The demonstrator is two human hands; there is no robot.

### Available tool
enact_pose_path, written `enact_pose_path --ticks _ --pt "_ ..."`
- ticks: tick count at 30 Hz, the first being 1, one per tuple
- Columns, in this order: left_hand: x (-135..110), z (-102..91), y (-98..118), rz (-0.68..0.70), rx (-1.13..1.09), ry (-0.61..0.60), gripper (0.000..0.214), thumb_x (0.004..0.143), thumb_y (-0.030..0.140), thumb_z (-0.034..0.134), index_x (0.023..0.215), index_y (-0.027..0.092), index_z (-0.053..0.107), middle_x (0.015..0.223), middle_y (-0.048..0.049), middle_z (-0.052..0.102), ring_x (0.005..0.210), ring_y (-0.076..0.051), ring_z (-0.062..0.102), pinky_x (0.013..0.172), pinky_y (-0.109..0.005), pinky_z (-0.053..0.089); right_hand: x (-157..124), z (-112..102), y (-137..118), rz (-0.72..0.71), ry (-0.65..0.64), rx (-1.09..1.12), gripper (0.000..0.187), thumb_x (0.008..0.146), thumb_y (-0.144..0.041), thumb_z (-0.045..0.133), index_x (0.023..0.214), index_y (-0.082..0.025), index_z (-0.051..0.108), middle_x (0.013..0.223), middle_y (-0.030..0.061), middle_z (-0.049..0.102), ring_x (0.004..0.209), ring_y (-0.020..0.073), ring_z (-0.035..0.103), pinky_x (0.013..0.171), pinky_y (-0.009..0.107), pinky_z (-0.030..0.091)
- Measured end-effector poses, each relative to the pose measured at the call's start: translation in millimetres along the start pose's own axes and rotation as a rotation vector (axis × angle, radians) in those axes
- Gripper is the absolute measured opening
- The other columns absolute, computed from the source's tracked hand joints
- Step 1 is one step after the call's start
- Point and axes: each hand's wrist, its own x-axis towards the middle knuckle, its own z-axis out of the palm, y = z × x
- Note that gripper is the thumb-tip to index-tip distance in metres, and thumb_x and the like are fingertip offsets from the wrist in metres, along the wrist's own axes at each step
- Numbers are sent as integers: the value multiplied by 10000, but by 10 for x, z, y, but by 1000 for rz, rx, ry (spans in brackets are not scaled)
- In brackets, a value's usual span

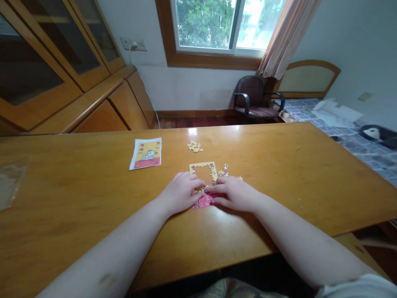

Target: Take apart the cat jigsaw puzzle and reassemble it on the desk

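Observation:
A partly assembled jigsaw puzzle (201,164) lies flat on the table in front of me, with a yellow border, a gap in its middle and a pink lower part. My left hand (182,191) rests on its left side, thumb and fingers apart, tips at the lower edge of the gap. From the right, my right hand (234,192) reaches over the pink part with index finger and thumb spread. Small pieces sit between the fingertips, partly hidden. Loose puzzle pieces (223,171) lie just beyond my right hand.
A pile of yellow puzzle pieces (194,146) sits behind the puzzle. To its left is a printed picture sheet (147,154) of a white animal. A clear plastic bag (10,182) lies at the table's left edge. Beyond the table stands an office chair (252,97).

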Motion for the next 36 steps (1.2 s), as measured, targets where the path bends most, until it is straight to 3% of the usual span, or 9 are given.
enact_pose_path --ticks 6,12,36 --pt "11 20 -18 8 -15 -9 183 892 344 581 962 275 734 830 -30 651 834 -196 582 779 -341 418 4 -24 5 37 21 -8 298 917 -412 570 1110 -237 715 914 63 640 800 184 589 725 297 436" --pt "5 3 -8 20 47 -22 192 894 338 570 898 267 749 772 -32 636 782 -194 571 753 -341 414 26 7 -10 34 21 -18 328 907 -416 587 1157 -231 693 950 78 644 847 201 599 766 316 448" --pt "24 -27 37 -195 66 -37 125 821 331 612 849 230 680 834 -24 671 822 -209 596 734 -331 419 31 24 -39 54 -2 -20 345 913 -403 576 1165 -197 691 962 87 657 836 201 608 761 313 452"
